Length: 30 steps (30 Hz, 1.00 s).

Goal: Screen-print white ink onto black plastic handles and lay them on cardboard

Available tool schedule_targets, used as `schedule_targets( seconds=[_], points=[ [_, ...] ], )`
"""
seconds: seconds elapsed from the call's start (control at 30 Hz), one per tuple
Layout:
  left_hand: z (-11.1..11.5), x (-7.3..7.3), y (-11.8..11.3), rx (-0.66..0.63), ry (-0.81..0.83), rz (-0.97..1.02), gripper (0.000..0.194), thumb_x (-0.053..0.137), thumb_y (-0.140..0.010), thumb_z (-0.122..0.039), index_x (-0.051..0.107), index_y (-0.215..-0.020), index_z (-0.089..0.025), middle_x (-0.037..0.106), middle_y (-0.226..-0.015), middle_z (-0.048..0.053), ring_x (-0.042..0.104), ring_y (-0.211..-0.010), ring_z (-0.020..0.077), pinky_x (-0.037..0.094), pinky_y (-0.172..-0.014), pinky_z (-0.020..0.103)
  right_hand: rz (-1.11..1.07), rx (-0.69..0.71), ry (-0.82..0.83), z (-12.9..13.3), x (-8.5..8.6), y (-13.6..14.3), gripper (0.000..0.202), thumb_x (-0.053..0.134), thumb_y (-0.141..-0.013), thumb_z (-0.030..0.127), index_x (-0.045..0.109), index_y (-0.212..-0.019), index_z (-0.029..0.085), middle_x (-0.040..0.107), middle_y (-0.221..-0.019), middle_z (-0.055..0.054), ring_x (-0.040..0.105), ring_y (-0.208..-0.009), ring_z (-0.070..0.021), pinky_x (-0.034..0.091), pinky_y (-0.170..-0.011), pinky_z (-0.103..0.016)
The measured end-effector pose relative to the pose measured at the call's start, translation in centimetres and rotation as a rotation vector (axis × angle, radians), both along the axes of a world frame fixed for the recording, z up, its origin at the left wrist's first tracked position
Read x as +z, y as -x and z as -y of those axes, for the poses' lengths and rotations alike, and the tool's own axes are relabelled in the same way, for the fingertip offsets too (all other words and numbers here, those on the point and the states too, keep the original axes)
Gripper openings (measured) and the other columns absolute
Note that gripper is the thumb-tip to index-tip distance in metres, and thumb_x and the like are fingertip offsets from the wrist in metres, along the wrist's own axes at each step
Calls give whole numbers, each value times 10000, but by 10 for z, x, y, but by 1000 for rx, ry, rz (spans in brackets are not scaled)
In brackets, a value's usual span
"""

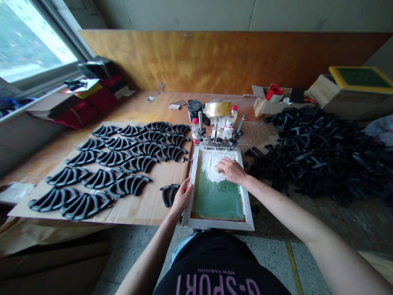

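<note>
Screen frame (219, 224) has bottles (195, 136) behind, black parts (316, 159), perhaps handles, alongside.

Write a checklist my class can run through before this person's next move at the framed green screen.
1. Left hand at the left edge of the frame: ok.
2. What the right hand holds: cannot tell.
3. Near part of the green screen free of thick white paste: ok.
4. All black parts on the cardboard in rows: not ok, some lie apart.
5. Underside of the frame: cannot tell, hidden.
</note>
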<state>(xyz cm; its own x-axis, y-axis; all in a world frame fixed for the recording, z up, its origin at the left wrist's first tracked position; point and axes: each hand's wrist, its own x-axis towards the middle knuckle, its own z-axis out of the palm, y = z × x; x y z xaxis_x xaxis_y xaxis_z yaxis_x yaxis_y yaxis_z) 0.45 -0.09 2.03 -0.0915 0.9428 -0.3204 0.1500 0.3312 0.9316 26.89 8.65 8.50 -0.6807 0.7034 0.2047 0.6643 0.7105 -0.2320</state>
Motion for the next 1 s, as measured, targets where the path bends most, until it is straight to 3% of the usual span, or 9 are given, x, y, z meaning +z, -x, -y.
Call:
schedule_targets(
  seconds=[0.13, 0.23, 0.4, 0.5, 0.67, 0.77, 0.87, 0.93, 1.0],
  points=[
    [-1, 0, 0, -2, 5, 28, 663, 605, -802, -521, 517, -1361, -175, 715, -903, 67, 658, -792, 203, 500, -676, 283, 27, 78, -28, 13, -14, 4, 173, 515, -848, 60, 652, -897, 155, 620, -897, -81, 544, -959, -217, 444, -801, -300],
    [0, 8, -1, -12, 19, 18, 669, 597, -812, -521, 499, -1376, -174, 701, -882, 59, 642, -746, 185, 490, -654, 273, -37, 45, 29, 3, -6, 4, 110, 600, -856, 149, 659, -944, 179, 644, -907, -55, 580, -902, -198, 457, -795, -293],
    [1, 46, 7, -57, 4, 97, 669, 598, -815, -559, 496, -1378, -213, 685, -881, 26, 609, -700, 155, 467, -614, 244, -118, -296, 14, -55, 24, 2, 543, 697, -820, 267, 527, -1336, 295, 673, -1077, -39, 628, -898, -201, 467, -788, -293],
    [-6, 77, 11, -43, -52, 196, 570, 512, -845, -622, 620, -1216, -204, 686, -933, 33, 602, -710, 153, 465, -589, 240, -166, -502, -50, -81, 32, -29, 536, 651, -847, 319, 506, -1362, 292, 684, -1044, -56, 632, -853, -216, 465, -764, -310],
    [-44, 127, -2, 47, -365, 407, 468, 578, -805, -617, 649, -1015, -205, 666, -974, 30, 630, -825, 160, 515, -706, 256, -376, -831, -5, -67, 0, -92, 276, 472, -910, 315, 629, -1088, 174, 685, -864, -79, 617, -773, -221, 471, -736, -333],
    [-69, 143, -17, 36, -417, 551, 467, 586, -806, -595, 614, -1034, -188, 668, -943, 50, 643, -841, 167, 526, -702, 266, -332, -707, 126, -36, -35, -85, 260, 560, -870, 335, 638, -1060, 177, 680, -853, -59, 614, -780, -207, 480, -741, -327],
    [-70, 132, -33, 153, -389, 596, 477, 541, -832, -607, 580, -1060, -190, 672, -857, 43, 644, -764, 145, 513, -632, 236, -186, -455, 149, -7, -57, -53, 427, 710, -783, 317, 607, -1184, 213, 668, -996, -62, 598, -943, -214, 464, -849, -341],
    [-55, 109, -47, 192, -253, 582, 485, 574, -824, -594, 562, -1096, -193, 688, -871, 47, 644, -720, 133, 503, -596, 221, -75, -392, 115, 9, -58, -30, 383, 713, -799, 291, 625, -1167, 235, 638, -1042, -73, 559, -1024, -228, 437, -903, -365],
    [-31, 79, -63, 90, 37, 555, 527, 602, -809, -593, 563, -1119, -169, 711, -956, 103, 670, -744, 166, 519, -587, 250, -44, -414, 73, 25, -52, -7, 218, 669, -847, 274, 668, -1060, 225, 620, -1000, -76, 543, -1009, -223, 428, -901, -357]
  ],
)
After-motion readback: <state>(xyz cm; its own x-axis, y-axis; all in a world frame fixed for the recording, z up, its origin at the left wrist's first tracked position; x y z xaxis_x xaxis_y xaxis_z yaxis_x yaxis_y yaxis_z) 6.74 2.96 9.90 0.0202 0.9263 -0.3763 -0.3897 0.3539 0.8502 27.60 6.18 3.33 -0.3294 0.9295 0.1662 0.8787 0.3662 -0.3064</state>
